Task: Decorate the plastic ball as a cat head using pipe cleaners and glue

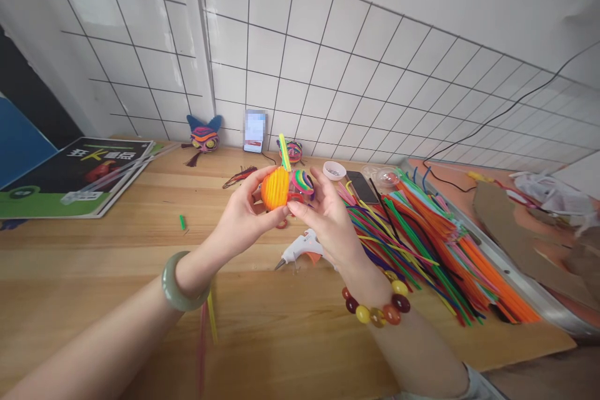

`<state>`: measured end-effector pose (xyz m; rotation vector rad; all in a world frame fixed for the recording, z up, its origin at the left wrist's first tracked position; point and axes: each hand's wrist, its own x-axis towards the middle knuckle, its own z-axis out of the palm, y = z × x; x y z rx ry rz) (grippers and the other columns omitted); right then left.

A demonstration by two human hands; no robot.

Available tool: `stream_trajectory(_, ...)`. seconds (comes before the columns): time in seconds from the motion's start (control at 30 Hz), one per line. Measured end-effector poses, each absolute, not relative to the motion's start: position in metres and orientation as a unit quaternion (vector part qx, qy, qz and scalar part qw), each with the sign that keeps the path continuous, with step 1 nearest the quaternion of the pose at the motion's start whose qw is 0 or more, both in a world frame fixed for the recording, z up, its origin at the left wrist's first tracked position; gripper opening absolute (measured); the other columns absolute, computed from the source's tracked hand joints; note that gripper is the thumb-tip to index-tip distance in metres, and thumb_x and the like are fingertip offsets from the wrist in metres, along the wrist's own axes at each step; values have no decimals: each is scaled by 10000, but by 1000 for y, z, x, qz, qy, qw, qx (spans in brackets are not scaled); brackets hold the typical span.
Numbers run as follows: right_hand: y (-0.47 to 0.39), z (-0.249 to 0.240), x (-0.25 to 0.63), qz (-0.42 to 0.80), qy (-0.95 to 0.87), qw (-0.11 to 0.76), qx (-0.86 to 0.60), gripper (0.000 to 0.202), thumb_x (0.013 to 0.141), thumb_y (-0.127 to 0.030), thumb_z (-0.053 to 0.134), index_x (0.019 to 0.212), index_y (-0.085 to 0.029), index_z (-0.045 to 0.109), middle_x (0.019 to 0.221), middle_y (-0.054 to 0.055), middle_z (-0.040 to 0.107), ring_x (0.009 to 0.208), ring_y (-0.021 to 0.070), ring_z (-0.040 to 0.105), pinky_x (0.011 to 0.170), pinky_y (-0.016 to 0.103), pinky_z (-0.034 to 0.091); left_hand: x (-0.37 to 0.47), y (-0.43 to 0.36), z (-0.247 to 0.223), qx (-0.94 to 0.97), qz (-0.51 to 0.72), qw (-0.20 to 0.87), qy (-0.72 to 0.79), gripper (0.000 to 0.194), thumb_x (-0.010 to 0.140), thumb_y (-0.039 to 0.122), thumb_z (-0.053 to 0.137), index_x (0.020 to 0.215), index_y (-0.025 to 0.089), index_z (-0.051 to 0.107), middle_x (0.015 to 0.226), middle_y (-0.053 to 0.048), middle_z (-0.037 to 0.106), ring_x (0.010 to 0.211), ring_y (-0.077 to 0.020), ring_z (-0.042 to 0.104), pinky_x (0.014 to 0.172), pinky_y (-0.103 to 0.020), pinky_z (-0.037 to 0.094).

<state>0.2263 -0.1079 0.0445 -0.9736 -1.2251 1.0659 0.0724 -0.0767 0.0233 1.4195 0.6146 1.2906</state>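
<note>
A small rounded craft piece (275, 189) is held up over the table between both hands. Its left part is wrapped in orange-yellow strands, its right part shows a multicoloured swirl, and a yellow-green stick rises from its top. My left hand (248, 209) grips the orange side, thumb along its lower edge. On the other side my right hand (328, 215) holds the piece, thumb near its bottom front. Below my right hand a white glue gun (300, 248) lies on the table, nozzle toward the left.
Many coloured pipe cleaners (422, 250) spread across the right. Behind are a dark phone (362, 187), a pink bowl (334, 170), a propped phone (254, 131) and a blue-eared mask figure (205, 135). A large book (79, 175) lies left; a green bit (182, 222) is nearer.
</note>
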Motion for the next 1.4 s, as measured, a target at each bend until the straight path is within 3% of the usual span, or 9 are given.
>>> stream_trajectory(0.33, -109, 44, 225, 456, -512, 599, -414, 834, 710, -324, 780, 1425, -324, 350, 1384, 72, 513, 1316, 269, 491, 1067, 469, 473, 71, -83, 33, 587, 527, 557, 257, 618, 744, 235, 780, 1283, 205, 478, 1214, -103, 614, 904, -192, 690, 742, -318, 610)
stream_trajectory(0.63, -110, 46, 225, 455, -515, 580, -438, 857, 709, -298, 754, 1437, -292, 301, 1440, 89, 464, 1290, 267, 521, 1038, 448, 514, 68, -77, 30, 555, 526, 605, 224, 393, 827, 297, 700, 1160, 214, 509, 1122, -58, 632, 884, -183, 673, 702, -316, 591)
stream_trajectory(0.93, -106, 42, 229, 406, -551, 570, -455, 832, 734, -298, 728, 1441, -289, 288, 1409, 90, 492, 1252, 265, 556, 1031, 446, 525, 73, -79, 23, 527, 524, 633, 217, 279, 880, 282, 622, 1115, 206, 492, 1171, -80, 586, 969, -244, 659, 743, -446, 601)
stream_trajectory(1.13, -105, 41, 231, 359, -573, 559, -480, 759, 749, -289, 719, 1406, -272, 340, 1355, 93, 530, 1221, 260, 570, 1052, 469, 494, 82, -83, 18, 460, 550, 662, 218, 276, 854, 266, 611, 1094, 218, 486, 1155, -62, 577, 924, -222, 637, 698, -433, 594)
stream_trajectory(1.4, -104, 39, 234, 327, -593, 533, -507, 798, 747, -279, 711, 1431, -282, 299, 1354, 90, 526, 1215, 259, 571, 1080, 494, 452, 86, -88, 22, 394, 547, 691, 260, 255, 795, 307, 641, 1003, 200, 540, 1072, -67, 621, 904, -209, 619, 708, -384, 569)
